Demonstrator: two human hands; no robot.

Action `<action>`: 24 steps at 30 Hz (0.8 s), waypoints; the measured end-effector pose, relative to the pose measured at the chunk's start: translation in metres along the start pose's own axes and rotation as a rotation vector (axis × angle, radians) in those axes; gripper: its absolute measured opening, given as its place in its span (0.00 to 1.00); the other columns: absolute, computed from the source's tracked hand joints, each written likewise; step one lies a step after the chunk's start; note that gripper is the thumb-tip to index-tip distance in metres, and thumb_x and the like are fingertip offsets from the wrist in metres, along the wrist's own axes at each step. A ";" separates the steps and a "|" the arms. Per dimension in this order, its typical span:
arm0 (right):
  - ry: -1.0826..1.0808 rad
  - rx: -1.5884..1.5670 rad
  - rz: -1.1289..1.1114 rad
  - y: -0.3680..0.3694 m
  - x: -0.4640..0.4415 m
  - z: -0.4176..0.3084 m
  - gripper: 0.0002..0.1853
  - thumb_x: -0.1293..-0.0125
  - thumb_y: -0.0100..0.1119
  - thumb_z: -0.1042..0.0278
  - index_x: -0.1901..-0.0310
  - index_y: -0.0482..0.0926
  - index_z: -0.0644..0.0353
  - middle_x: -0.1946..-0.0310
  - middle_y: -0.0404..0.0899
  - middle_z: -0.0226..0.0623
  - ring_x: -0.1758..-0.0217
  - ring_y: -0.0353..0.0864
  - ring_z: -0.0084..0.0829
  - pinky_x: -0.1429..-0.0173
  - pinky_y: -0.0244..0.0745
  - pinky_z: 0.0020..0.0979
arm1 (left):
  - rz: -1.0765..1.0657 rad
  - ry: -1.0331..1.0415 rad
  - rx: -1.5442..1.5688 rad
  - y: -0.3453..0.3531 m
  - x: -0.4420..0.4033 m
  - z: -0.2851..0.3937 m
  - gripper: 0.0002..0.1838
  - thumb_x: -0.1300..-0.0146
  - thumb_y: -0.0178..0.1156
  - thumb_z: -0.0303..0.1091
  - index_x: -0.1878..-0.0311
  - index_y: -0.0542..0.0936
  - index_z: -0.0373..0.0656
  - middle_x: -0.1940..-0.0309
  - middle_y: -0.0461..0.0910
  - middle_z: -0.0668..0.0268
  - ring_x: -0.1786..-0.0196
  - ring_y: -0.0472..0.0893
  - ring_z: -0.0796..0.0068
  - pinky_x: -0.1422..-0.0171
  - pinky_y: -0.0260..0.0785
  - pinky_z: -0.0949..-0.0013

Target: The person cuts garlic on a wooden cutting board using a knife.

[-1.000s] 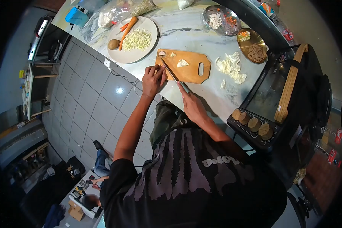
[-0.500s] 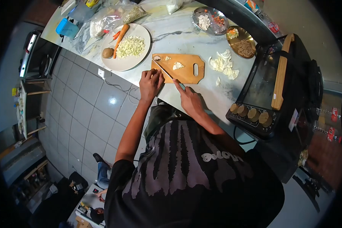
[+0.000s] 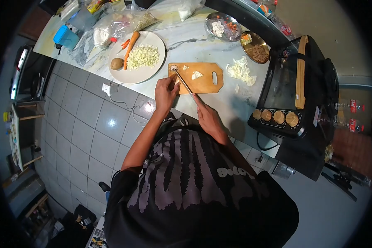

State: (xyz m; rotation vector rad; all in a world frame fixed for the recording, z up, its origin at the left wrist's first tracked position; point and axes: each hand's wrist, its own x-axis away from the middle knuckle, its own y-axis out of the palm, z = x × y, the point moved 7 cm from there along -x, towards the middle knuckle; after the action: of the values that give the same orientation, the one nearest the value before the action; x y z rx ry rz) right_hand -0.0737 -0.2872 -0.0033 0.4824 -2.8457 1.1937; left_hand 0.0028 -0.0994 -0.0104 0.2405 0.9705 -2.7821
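My right hand [image 3: 209, 118] grips the handle of a knife [image 3: 183, 82], its blade slanting up over the left part of a wooden cutting board [image 3: 202, 85]. At the board's lower left corner is my left hand [image 3: 166, 93], its fingers bent together near the blade; whatever they pinch is too small to make out. Small pale pieces [image 3: 197, 75] lie at the board's middle, with smaller bits by its top left edge. Left of the board, a plate [image 3: 144, 77] holds chopped pale vegetable [image 3: 143, 57], carrots [image 3: 132, 47] and a round brown item [image 3: 117, 63].
Pale leaves [image 3: 241, 71] lie right of the board. Behind them are two metal plates, one with brown strips [image 3: 258, 53]. A black oven [image 3: 282, 89] with wooden knobs stands at the right. Plastic bags [image 3: 124, 22] and a blue container [image 3: 66, 37] are at the back left.
The camera view has shifted and turned, so the counter and oven appear moved. Both hands stay by the board's left side, with the knife still in my right hand.
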 end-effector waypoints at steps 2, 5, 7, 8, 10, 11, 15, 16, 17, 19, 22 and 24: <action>0.046 0.024 -0.017 -0.003 0.001 -0.005 0.32 0.25 0.47 0.74 0.21 0.61 0.46 0.44 0.80 0.57 0.47 0.82 0.58 0.43 0.77 0.49 | -0.048 -0.049 0.003 0.000 -0.001 -0.003 0.15 0.37 0.70 0.33 0.48 0.87 0.39 0.57 0.84 0.58 0.53 0.80 0.56 0.45 0.74 0.59; 0.041 0.055 -0.002 -0.003 0.005 -0.003 0.33 0.25 0.48 0.73 0.20 0.59 0.41 0.54 0.80 0.59 0.54 0.81 0.61 0.49 0.76 0.53 | -0.031 0.214 -0.025 0.000 0.002 0.002 0.16 0.36 0.70 0.33 0.48 0.86 0.37 0.57 0.84 0.57 0.54 0.80 0.57 0.46 0.75 0.59; -0.004 0.054 0.035 -0.005 0.002 -0.005 0.35 0.25 0.48 0.72 0.19 0.57 0.38 0.60 0.79 0.61 0.58 0.80 0.64 0.52 0.75 0.56 | -0.044 0.366 -0.089 0.000 0.008 0.006 0.16 0.36 0.70 0.33 0.47 0.86 0.36 0.56 0.83 0.58 0.54 0.79 0.58 0.46 0.75 0.60; 0.001 0.040 0.017 -0.004 0.002 -0.003 0.35 0.25 0.48 0.72 0.19 0.57 0.37 0.60 0.78 0.60 0.58 0.80 0.64 0.52 0.75 0.56 | -0.053 0.362 -0.088 0.002 0.010 0.003 0.16 0.36 0.70 0.33 0.47 0.86 0.36 0.56 0.83 0.58 0.54 0.79 0.58 0.46 0.75 0.60; 0.016 0.026 -0.005 -0.002 0.004 -0.002 0.35 0.25 0.47 0.72 0.19 0.57 0.37 0.60 0.78 0.60 0.58 0.80 0.64 0.52 0.74 0.57 | -0.055 0.392 -0.135 0.003 0.011 0.005 0.17 0.38 0.71 0.32 0.47 0.86 0.39 0.55 0.82 0.60 0.52 0.79 0.59 0.48 0.76 0.61; -0.011 0.029 0.002 -0.003 0.003 -0.004 0.36 0.25 0.47 0.73 0.19 0.56 0.36 0.61 0.77 0.59 0.58 0.80 0.63 0.52 0.75 0.57 | -0.059 0.390 -0.132 0.003 0.010 0.005 0.17 0.38 0.71 0.32 0.47 0.86 0.39 0.55 0.82 0.60 0.52 0.79 0.59 0.48 0.76 0.61; 0.007 0.045 -0.026 -0.001 0.000 -0.007 0.37 0.26 0.48 0.74 0.19 0.55 0.35 0.60 0.77 0.58 0.59 0.80 0.62 0.52 0.75 0.56 | -0.030 0.456 -0.195 0.003 0.017 0.006 0.16 0.39 0.70 0.29 0.48 0.86 0.36 0.55 0.81 0.60 0.52 0.77 0.60 0.48 0.75 0.63; 0.011 0.044 -0.026 0.001 0.000 -0.006 0.37 0.26 0.48 0.74 0.19 0.55 0.35 0.60 0.77 0.58 0.59 0.80 0.62 0.52 0.75 0.56 | -0.016 0.481 -0.210 0.003 0.017 0.007 0.17 0.40 0.70 0.28 0.48 0.86 0.36 0.55 0.81 0.60 0.52 0.77 0.60 0.49 0.75 0.63; 0.011 0.070 -0.028 0.002 0.000 -0.005 0.38 0.27 0.48 0.75 0.18 0.55 0.35 0.61 0.77 0.57 0.59 0.80 0.62 0.52 0.76 0.56 | -0.019 0.481 -0.207 0.003 0.017 0.006 0.17 0.40 0.70 0.28 0.48 0.86 0.36 0.55 0.81 0.60 0.52 0.77 0.60 0.49 0.75 0.63; 0.011 0.099 -0.034 -0.001 -0.002 -0.008 0.38 0.27 0.49 0.75 0.18 0.54 0.35 0.61 0.77 0.57 0.60 0.80 0.61 0.52 0.76 0.56 | 0.004 0.476 -0.185 0.004 0.016 0.005 0.17 0.41 0.70 0.28 0.48 0.86 0.37 0.55 0.81 0.60 0.53 0.77 0.60 0.50 0.75 0.62; 0.040 0.139 -0.072 -0.001 -0.002 -0.010 0.39 0.28 0.50 0.76 0.18 0.54 0.35 0.60 0.78 0.56 0.61 0.81 0.61 0.53 0.76 0.55 | 0.020 0.418 -0.135 0.003 0.013 0.002 0.14 0.40 0.70 0.29 0.51 0.88 0.38 0.57 0.82 0.62 0.54 0.77 0.60 0.51 0.75 0.61; 0.066 0.203 -0.098 0.003 -0.001 -0.008 0.40 0.28 0.51 0.75 0.18 0.53 0.36 0.59 0.78 0.55 0.61 0.81 0.60 0.53 0.77 0.55 | 0.032 0.375 -0.107 0.002 0.009 0.003 0.11 0.40 0.70 0.29 0.53 0.88 0.39 0.59 0.82 0.63 0.56 0.78 0.61 0.51 0.75 0.61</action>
State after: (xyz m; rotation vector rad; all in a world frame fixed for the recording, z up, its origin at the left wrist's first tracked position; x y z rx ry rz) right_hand -0.0748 -0.2792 0.0004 0.5695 -2.6265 1.4582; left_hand -0.0061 -0.1039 -0.0117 0.7752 1.1779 -2.6966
